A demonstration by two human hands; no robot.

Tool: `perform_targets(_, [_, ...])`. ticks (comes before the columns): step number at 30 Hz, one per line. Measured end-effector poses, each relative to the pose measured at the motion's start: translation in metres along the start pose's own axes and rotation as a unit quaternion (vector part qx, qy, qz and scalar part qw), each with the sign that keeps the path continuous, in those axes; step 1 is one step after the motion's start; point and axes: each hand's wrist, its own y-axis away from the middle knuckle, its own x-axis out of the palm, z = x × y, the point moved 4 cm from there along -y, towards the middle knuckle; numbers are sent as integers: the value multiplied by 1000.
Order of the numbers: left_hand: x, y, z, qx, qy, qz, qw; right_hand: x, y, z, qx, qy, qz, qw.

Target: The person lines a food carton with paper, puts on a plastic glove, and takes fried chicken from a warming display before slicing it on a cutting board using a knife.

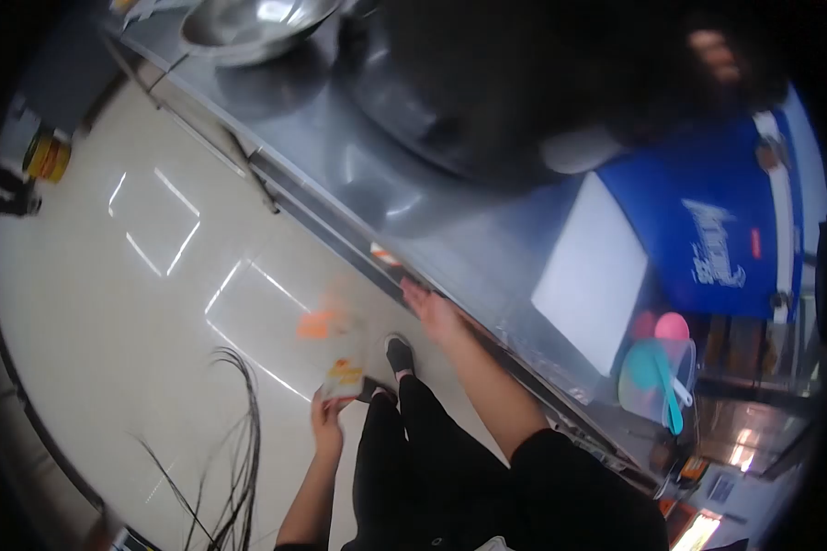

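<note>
Pinching the blurred printed packet [345, 374] near its lower end, the left hand [327, 418] holds it over the pale floor [147, 321], leaving its upper part free. The right hand [437, 315], fingers extended and holding nothing visible, is beside the steel counter [496, 248]; farther out, a white board [593, 271] lies flat, presumably for a level surface.

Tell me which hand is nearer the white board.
Right. Your right hand is at the edge of the counter, left of the white board; your left hand is farther left, away from the counter, holding a packet.
</note>
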Motion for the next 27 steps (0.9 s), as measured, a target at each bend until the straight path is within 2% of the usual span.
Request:
perform_targets(1, [-19, 14, -43, 7, -53, -8, 999, 12, 33, 24, 61, -129, -7, 990])
perform_targets(2, [-33, 23, -85, 69, -139, -1, 988, 24, 77, 76, 161, -109, -55, 979])
perform_targets(3, [-44, 29, -122, 133, -197, 36, 971, 27, 112, 77, 86, -67, 38, 993])
perform_targets(4, [-28, 41, -198, 226, -298, 63, 925, 21, 144, 79, 10, -20, 129, 991])
perform_targets(5, [-22, 45, -240, 337, -374, 86, 860, 11, 175, 133, -147, 101, 139, 974])
perform_targets(6, [-12, 49, -275, 323, -386, 139, 853, 0, 208, 186, -298, 221, 142, 918])
perform_targets(8, [22, 56, -340, 415, -479, 176, 753, -50, 219, 206, -492, 274, -63, 824])
perform_targets(9, [47, 63, -366, 515, -545, 160, 642, -83, 211, 216, -387, 214, -135, 887])
perform_targets(10, [70, 62, -383, 544, -561, 165, 602, -102, 204, 246, -337, 317, -266, 846])
perform_targets(11, [93, 62, -398, 574, -574, 168, 559, -119, 204, 272, -274, 409, -390, 778])
perform_targets(12, [113, 67, -408, 603, -584, 168, 517, -133, 196, 264, -240, 444, -375, 777])
perform_targets(14, [135, 69, -413, 618, -574, 155, 514, -157, 161, 219, -163, 510, -339, 774])
perform_targets(17, [148, 64, -418, 614, -602, 137, 493, -170, 152, 209, -153, 462, -274, 829])
perform_targets(18, [145, 61, -420, 607, -617, 129, 483, -173, 149, 206, -94, 443, -227, 862])
perform_targets(21, [136, 55, -425, 593, -645, 95, 473, -157, 175, 234, -189, 413, -295, 840])
perform_targets(22, [133, 54, -426, 590, -660, 83, 456, -158, 176, 240, -196, 401, -259, 856])
perform_targets(25, [118, 46, -425, 602, -666, 62, 437, -198, 138, 231, -174, 419, -394, 799])
perform_targets(27, [116, 44, -425, 591, -670, 54, 445, -235, 99, 219, -92, 414, -462, 778])
